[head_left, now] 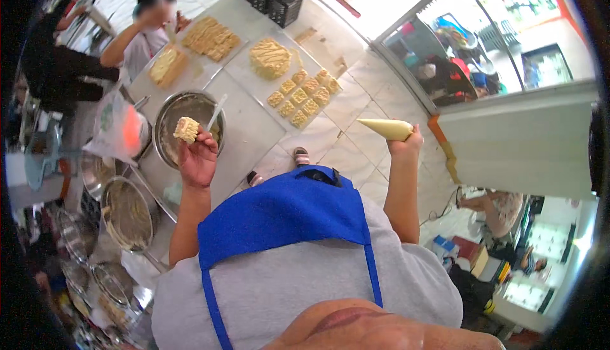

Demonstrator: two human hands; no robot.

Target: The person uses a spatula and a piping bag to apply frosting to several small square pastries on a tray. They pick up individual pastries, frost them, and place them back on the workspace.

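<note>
In my left hand (pixel 199 159) is a small frosted cake piece (pixel 186 129), held up by the fingertips above a large steel bowl (pixel 159 126). A white-handled utensil (pixel 217 111) leans in that bowl. My right hand (pixel 406 142) grips the gathered end of a piping bag (pixel 387 129) filled with pale yellow cream, its tip pointing left, over the floor. Several small frosted cake squares (pixel 299 96) stand in rows on a clear sheet near the table's corner. Beside them is a round cake (pixel 270 58) with piped lines on top.
Across the table (pixel 243 107), a person (pixel 147 40) sits by a cream-topped cake block (pixel 167 66) and a large brown cake slab (pixel 211 38). Black crates (pixel 286 5) stand at the far edge. At left are a plastic bag (pixel 114 123) and another steel bowl (pixel 128 214).
</note>
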